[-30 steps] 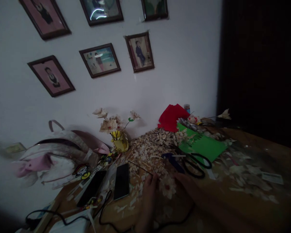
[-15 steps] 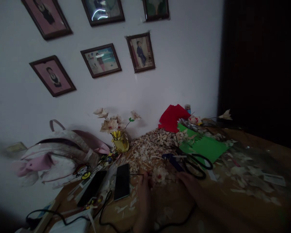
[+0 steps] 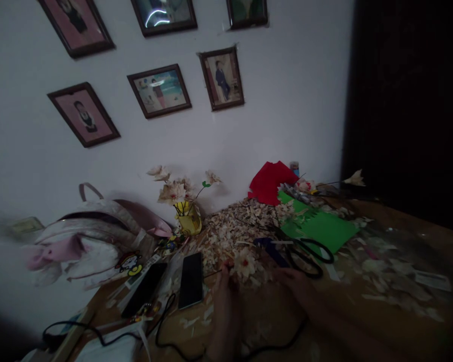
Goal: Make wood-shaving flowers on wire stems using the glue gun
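Flower (image 3: 245, 264) sits at one o'clock from your left hand (image 3: 224, 296), fingers pinched on its stem (image 3: 212, 274); right hand (image 3: 296, 286) at the flower's four o'clock, grip unclear. Risk: flower could snag on the scrap pile (image 3: 228, 235), its eleven o'clock, if you swing low.

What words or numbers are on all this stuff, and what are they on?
No words or numbers can be read here.
White label at the right: too blurred.
Small blue-banded container behind the red sheet: too small.
Smartphone near the left hand: dark screen, no text visible.
Flower at that hand: no writing visible.
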A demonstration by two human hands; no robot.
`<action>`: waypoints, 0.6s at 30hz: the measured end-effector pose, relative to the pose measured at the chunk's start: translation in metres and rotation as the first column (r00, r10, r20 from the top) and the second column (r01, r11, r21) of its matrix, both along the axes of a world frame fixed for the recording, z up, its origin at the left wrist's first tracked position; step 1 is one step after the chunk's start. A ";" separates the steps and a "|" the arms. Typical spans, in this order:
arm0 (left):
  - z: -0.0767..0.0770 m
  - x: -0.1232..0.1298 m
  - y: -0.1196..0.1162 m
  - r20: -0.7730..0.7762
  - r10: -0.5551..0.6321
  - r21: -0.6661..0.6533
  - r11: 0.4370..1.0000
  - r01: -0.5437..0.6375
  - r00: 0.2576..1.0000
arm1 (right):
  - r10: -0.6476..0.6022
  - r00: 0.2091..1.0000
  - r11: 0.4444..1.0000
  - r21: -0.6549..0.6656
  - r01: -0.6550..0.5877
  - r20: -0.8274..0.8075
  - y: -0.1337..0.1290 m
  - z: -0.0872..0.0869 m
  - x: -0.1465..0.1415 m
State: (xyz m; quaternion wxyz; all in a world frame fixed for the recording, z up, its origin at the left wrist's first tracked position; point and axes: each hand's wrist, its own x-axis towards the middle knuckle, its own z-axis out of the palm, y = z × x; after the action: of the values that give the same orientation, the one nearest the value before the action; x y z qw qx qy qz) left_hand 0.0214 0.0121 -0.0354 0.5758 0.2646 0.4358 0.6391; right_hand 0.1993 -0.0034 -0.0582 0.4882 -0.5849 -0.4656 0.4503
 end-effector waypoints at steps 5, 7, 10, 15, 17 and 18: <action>0.009 0.002 -0.001 0.300 0.023 -0.049 0.999 -0.009 0.954 | -0.001 1.000 1.000 0.004 0.001 -0.031 0.001 -0.004 -0.002; 0.012 0.002 -0.001 0.334 0.079 -0.107 0.993 -0.046 0.939 | -0.004 1.000 1.000 0.010 0.005 -0.026 0.002 -0.005 -0.003; 0.015 0.003 -0.002 0.331 0.071 -0.110 0.993 -0.036 0.941 | 0.019 1.000 1.000 0.019 -0.019 -0.007 0.001 -0.003 -0.004; 0.016 0.006 -0.005 0.305 -0.014 -0.044 0.999 0.029 0.952 | 0.073 0.997 0.997 0.030 -0.073 0.011 -0.002 0.002 -0.005; 0.017 0.007 -0.006 0.295 -0.035 -0.027 0.999 0.044 0.955 | 0.088 0.996 0.996 0.026 -0.088 0.006 -0.003 0.003 -0.006; 0.017 0.007 -0.006 0.280 -0.044 -0.013 0.999 0.050 0.959 | 0.094 0.996 0.995 0.023 -0.094 0.001 -0.003 0.003 -0.006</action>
State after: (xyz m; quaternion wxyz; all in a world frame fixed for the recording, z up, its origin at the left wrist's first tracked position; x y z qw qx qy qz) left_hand 0.0285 0.0060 -0.0180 0.6493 0.1762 0.3499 0.6519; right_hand 0.1931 -0.0068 -0.0551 0.4731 -0.5566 -0.4978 0.4676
